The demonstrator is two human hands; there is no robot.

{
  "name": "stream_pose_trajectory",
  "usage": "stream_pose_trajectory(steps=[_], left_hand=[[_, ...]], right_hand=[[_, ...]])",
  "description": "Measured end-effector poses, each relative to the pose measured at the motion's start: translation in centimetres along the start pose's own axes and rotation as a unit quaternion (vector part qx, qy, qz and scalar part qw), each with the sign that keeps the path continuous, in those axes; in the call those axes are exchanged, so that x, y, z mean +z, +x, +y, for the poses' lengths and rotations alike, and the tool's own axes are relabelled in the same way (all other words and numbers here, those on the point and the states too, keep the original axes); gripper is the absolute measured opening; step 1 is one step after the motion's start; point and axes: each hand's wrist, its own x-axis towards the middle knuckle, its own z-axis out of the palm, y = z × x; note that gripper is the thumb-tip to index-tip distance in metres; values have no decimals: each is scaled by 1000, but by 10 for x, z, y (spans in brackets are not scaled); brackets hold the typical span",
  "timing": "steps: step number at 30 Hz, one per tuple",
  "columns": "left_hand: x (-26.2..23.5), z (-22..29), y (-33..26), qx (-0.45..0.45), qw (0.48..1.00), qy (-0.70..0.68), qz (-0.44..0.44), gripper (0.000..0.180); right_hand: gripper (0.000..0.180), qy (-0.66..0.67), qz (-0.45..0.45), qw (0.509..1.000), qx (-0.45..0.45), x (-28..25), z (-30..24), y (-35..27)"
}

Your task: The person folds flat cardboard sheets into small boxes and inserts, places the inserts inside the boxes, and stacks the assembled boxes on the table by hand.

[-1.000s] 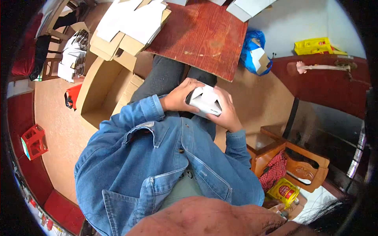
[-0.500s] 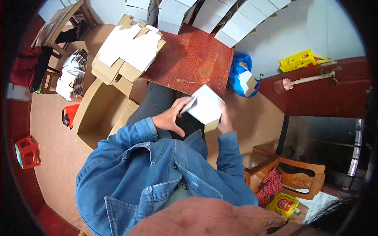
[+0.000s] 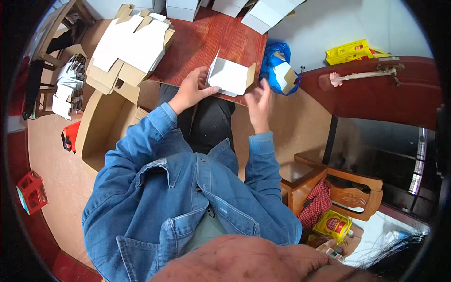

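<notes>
A white, partly folded cardboard carton (image 3: 230,76) rests at the near edge of the red-brown table (image 3: 206,40), its flaps standing up. My left hand (image 3: 190,88) grips the carton's left flap between thumb and fingers. To the right, my right hand (image 3: 258,101) hovers just below the carton's right corner, fingers spread and blurred, holding nothing. Both forearms are in blue denim sleeves.
A stack of flat white carton blanks (image 3: 127,44) lies on the table's left end, with folded white boxes (image 3: 268,11) at its back. A large open cardboard box (image 3: 101,127) stands on the floor at left. A blue bag (image 3: 277,70) and wooden chair (image 3: 338,188) are at right.
The carton went from my lap, held in both hands, forward onto the table edge. My right hand has come off it and opened.
</notes>
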Motion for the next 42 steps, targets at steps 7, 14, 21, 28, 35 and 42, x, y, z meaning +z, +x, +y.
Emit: stream_pose_trajectory(steps=[7, 14, 21, 28, 35, 42], left_hand=[[7, -26, 28, 213, 970, 110, 37, 86], [-9, -50, 69, 210, 966, 93, -119, 91], [10, -52, 65, 156, 972, 139, -104, 85], [0, -59, 44, 277, 952, 107, 78, 70], [0, 41, 21, 404, 886, 227, -1, 54], [63, 74, 93, 208, 737, 579, -280, 60]], right_hand=[[53, -474, -76, 782, -397, 13, -45, 18], [21, -451, -125, 853, -232, 2, -92, 75], [22, -236, -92, 958, -136, -16, -29, 141], [18, -264, -50, 949, -164, -12, -38, 123], [17, -329, -23, 863, -382, -7, -57, 114], [23, -301, -41, 886, -350, 5, -55, 118]])
